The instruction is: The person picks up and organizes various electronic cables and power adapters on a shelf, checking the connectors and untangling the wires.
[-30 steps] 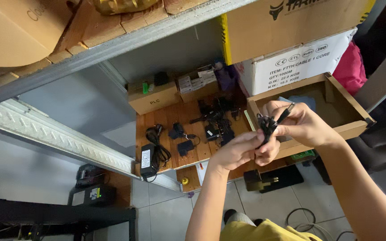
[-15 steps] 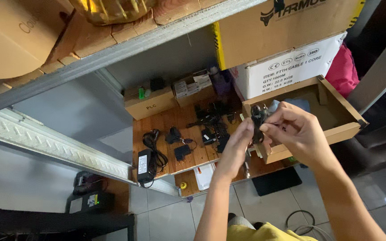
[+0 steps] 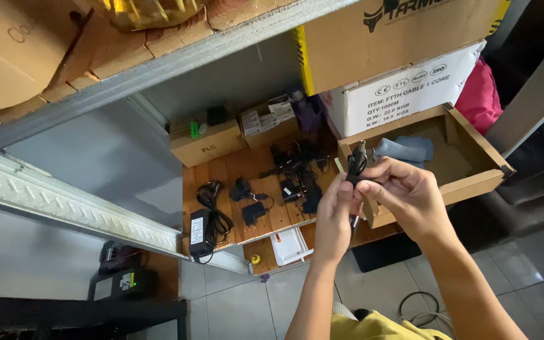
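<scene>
My left hand (image 3: 334, 217) and my right hand (image 3: 404, 192) meet in front of me, both pinching a small black cable (image 3: 354, 165) with a metal plug at its upper end. The cable is folded into a short bundle between my fingers. Behind the hands stands an open cardboard box (image 3: 473, 151) with a blue cloth (image 3: 404, 148) inside. On the wooden shelf (image 3: 221, 179) below lie several black power adapters (image 3: 250, 213) and cords.
A large black adapter brick (image 3: 199, 232) lies at the shelf's left front. A small cardboard box (image 3: 206, 143) stands at the back. A white carton (image 3: 404, 88) and a brown carton (image 3: 385, 31) stack at right. A pink bag (image 3: 480, 97) sits behind. Tiled floor below.
The view has drifted so the shelf sits more to the left. My hands have shifted left with the cable and folded it tighter together.
</scene>
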